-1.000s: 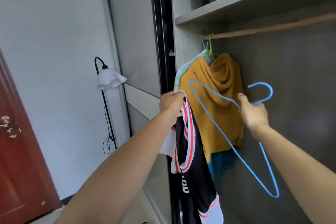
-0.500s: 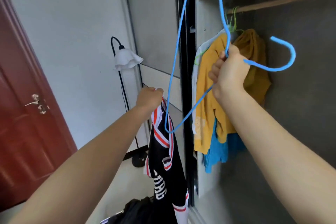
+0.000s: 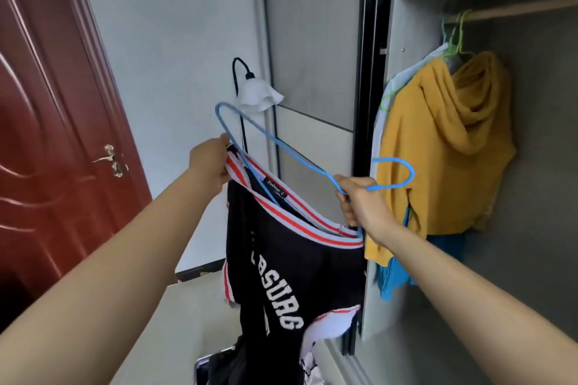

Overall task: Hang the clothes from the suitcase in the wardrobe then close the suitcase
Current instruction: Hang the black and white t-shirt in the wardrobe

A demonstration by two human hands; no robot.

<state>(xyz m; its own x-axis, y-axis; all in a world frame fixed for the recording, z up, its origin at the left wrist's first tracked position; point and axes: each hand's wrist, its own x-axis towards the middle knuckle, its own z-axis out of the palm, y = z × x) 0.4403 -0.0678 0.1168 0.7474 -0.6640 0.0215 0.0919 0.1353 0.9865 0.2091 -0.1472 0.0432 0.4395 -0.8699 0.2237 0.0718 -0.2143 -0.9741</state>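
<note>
Closest to me, at the very bottom, some dark cloth lies against a pale edge, cropped too tightly to say what it is. Above it hangs the black shirt [image 3: 291, 275], white letters down its front and red and white stripes round the neck. It is in the air, in front of the wardrobe's left side post and not yet inside.

The left hand [image 3: 209, 162] has its fingers curled tight on the left end of the striped neckline. The right hand [image 3: 362, 206] is clamped round the neck of a blue hanger [image 3: 275, 140], just under the hook, and its lower fingers sit against the right end of the neckline. One arm of the hanger runs down inside the shirt's neck opening, while its left shoulder loop sticks up above the left hand.

Behind the right hand, in the wardrobe [image 3: 531, 166], a yellow hoodie [image 3: 438, 150] hangs on a green hanger [image 3: 453, 37] at the left end of the rail [image 3: 516, 9]. A white garment [image 3: 380, 134] hangs just left of it and blue cloth [image 3: 391, 278] shows below its hem.

Further back, a floor lamp [image 3: 258, 95] with a white shade stands by the grey sliding panel [image 3: 312, 40]. A dark red door [image 3: 47, 103] fills the left side.
</note>
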